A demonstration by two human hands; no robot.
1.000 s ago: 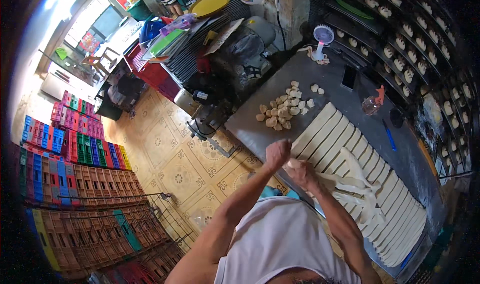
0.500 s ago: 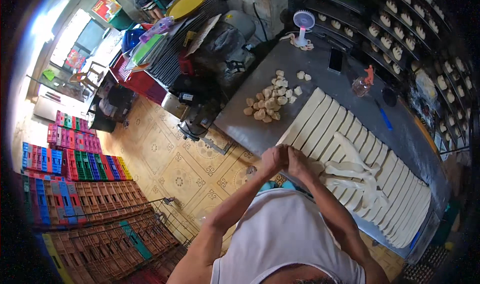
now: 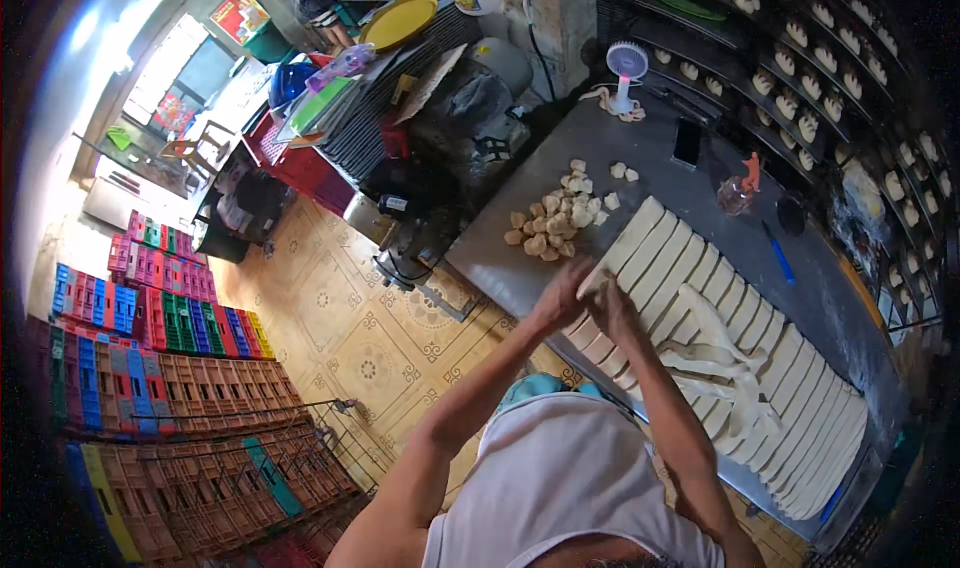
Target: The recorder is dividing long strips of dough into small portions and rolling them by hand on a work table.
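Note:
My left hand (image 3: 568,290) and my right hand (image 3: 613,310) are close together at the upper left end of a row of long, cut dough strips (image 3: 805,408), their fingers curled on a strip's end, partly hidden. Several loose dough strips (image 3: 715,348) lie crossed over the row. Small dough pieces (image 3: 555,223) form a pile beyond my left hand on the steel table (image 3: 500,268). To the right of the row lies a blue-handled tool (image 3: 778,253), with an orange-topped jar (image 3: 737,193) nearby.
Racks of shaped dough (image 3: 800,88) line the right. A small fan (image 3: 627,66) and phone (image 3: 687,144) rest on the table. Machinery (image 3: 405,243) stands left of it, stacked crates (image 3: 180,388) along the left. Another person (image 3: 310,3) stands at the back.
Both hands have moved up onto the end of the strips, my left hand reaching higher than half a second ago, when they were clasped together at the table's near edge.

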